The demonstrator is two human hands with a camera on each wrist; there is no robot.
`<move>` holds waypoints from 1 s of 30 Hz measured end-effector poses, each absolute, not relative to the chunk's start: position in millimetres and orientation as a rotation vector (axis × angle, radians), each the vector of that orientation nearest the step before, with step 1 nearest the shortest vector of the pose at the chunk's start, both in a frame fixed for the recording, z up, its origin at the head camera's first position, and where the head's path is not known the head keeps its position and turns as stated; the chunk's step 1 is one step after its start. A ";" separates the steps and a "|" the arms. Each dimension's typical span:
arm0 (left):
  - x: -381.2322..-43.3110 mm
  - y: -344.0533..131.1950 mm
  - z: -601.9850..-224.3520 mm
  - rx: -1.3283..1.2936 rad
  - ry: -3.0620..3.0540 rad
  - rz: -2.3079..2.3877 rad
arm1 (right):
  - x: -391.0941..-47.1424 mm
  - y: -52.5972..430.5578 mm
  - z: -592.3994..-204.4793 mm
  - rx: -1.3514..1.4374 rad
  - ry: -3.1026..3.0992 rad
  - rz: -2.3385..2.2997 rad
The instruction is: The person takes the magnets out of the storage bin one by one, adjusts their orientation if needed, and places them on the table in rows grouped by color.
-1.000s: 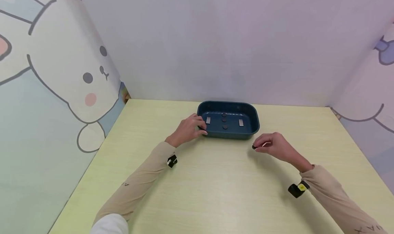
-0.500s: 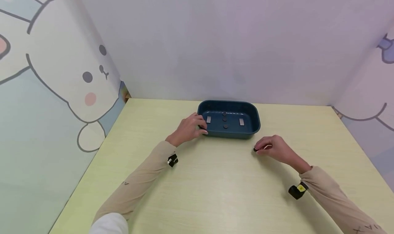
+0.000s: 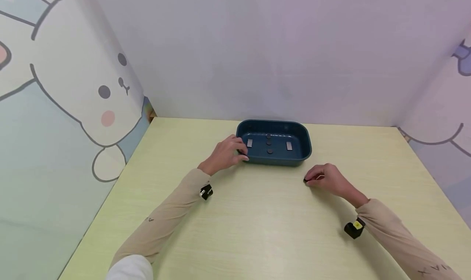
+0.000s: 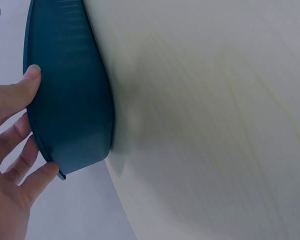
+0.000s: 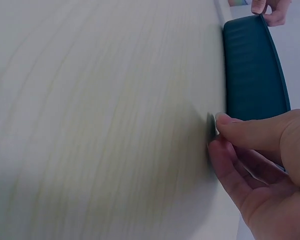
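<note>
A dark blue tray [image 3: 272,162] with rounded corners stands at the far side of the table. Its front left corner is gripped by my left hand [image 3: 225,153]; in the left wrist view the thumb [image 4: 32,75] lies at the rim and the other fingers curl behind it. Just off the tray's front right corner, my right hand [image 3: 328,179] pinches a small dark disc [image 5: 211,127] between thumb and fingertips, close over the table. Inside the tray lie three dark round discs [image 3: 270,151] in a rough column, with a silver rectangular plate [image 3: 250,143] to their left and another silver plate [image 3: 289,146] to their right.
The pale wooden table [image 3: 257,227] reaches back to a plain light wall [image 3: 272,59] right behind the tray. Side walls with cartoon rabbit prints [image 3: 84,88] enclose it. A black wrist camera [image 3: 206,191] sits on the left sleeve, another wrist camera [image 3: 355,229] on the right.
My right hand has come down slightly toward the table and a little nearer to me, still pinching the disc. The left hand keeps its grip on the tray.
</note>
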State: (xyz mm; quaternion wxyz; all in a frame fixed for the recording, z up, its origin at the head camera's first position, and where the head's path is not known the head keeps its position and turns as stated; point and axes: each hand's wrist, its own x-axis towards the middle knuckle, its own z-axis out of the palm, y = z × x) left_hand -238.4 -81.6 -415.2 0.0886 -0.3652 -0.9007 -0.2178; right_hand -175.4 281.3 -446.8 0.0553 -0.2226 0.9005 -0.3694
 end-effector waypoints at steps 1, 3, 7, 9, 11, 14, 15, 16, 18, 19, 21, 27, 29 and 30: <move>-238.4 -81.5 -415.4 -1.086 -2.681 -0.649 | -175.3 281.0 -447.3 -0.676 2.745 -1.118; -238.4 -81.2 -415.8 -1.086 -2.680 -0.658 | -174.8 280.0 -448.3 -0.675 2.770 -1.108; -238.3 -80.5 -415.9 -1.091 -2.675 -0.679 | -172.8 277.4 -448.2 -0.684 2.812 -1.093; -238.1 -80.2 -415.7 -1.092 -2.671 -0.686 | -171.6 276.0 -447.4 -0.686 2.828 -1.086; -237.8 -79.8 -415.3 -1.093 -2.668 -0.688 | -170.3 275.0 -446.7 -0.693 2.839 -1.081; -237.1 -79.3 -414.8 -1.094 -2.670 -0.688 | -168.6 274.2 -446.4 -0.699 2.850 -1.066; -236.9 -79.1 -414.8 -1.093 -2.672 -0.684 | -168.2 274.4 -446.5 -0.706 2.851 -1.066; -236.7 -79.1 -414.9 -1.094 -2.672 -0.684 | -167.8 274.6 -446.5 -0.713 2.851 -1.067; -236.4 -79.2 -415.1 -1.093 -2.673 -0.677 | -167.4 275.1 -446.6 -0.720 2.852 -1.066; -236.5 -79.4 -415.3 -1.093 -2.673 -0.679 | -167.5 275.2 -446.5 -0.724 2.852 -1.067; -237.2 -79.8 -416.3 -1.092 -2.670 -0.677 | -167.6 275.7 -446.2 -0.724 2.855 -1.064; -237.9 -79.9 -416.7 -1.100 -2.664 -0.710 | -167.5 276.5 -446.3 -0.716 2.890 -1.036; -237.6 -79.7 -416.4 -1.100 -2.667 -0.717 | -167.4 277.8 -447.1 -0.720 2.900 -1.033; -237.6 -79.5 -416.4 -1.098 -2.670 -0.718 | -167.5 278.5 -447.6 -0.723 2.906 -1.030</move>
